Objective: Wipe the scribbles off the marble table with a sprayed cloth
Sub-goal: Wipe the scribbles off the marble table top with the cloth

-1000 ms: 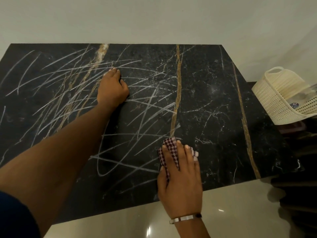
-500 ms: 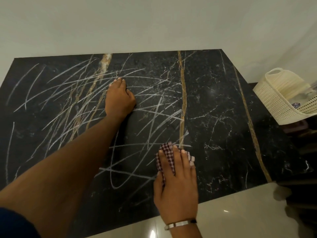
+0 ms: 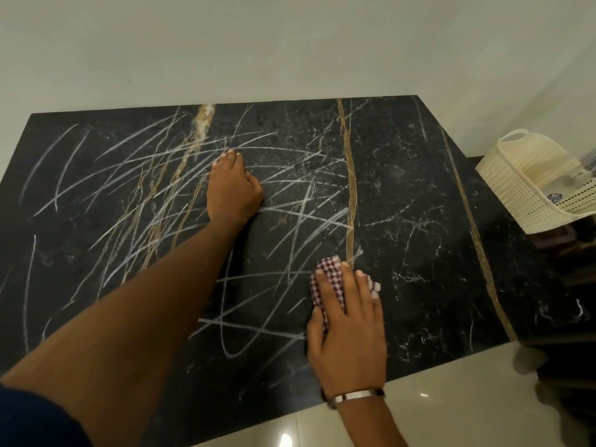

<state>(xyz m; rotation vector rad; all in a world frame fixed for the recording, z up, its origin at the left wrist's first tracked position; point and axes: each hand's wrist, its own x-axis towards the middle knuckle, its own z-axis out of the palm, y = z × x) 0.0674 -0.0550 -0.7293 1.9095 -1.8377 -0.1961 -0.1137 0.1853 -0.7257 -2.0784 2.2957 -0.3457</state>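
The black marble table (image 3: 419,195) with gold veins carries white scribbles (image 3: 135,175) over its left and middle part. My right hand (image 3: 350,330) lies flat near the front edge, pressing a red-and-white checked cloth (image 3: 329,275) onto the marble; most of the cloth is hidden under the fingers. My left hand (image 3: 233,188) rests palm down on the scribbled middle of the table, fingers together, holding nothing. The marble to the right of the cloth shows only its own thin white veins.
A cream plastic basket (image 3: 529,188) stands at the right on a lower dark surface. A pale wall (image 3: 290,46) runs behind the table. Glossy light floor tiles (image 3: 451,398) lie in front of the table's near edge.
The view has tilted, so the table sits lower in the frame. My right hand with the cloth has shifted slightly along the front part of the table. My left hand stays planted.
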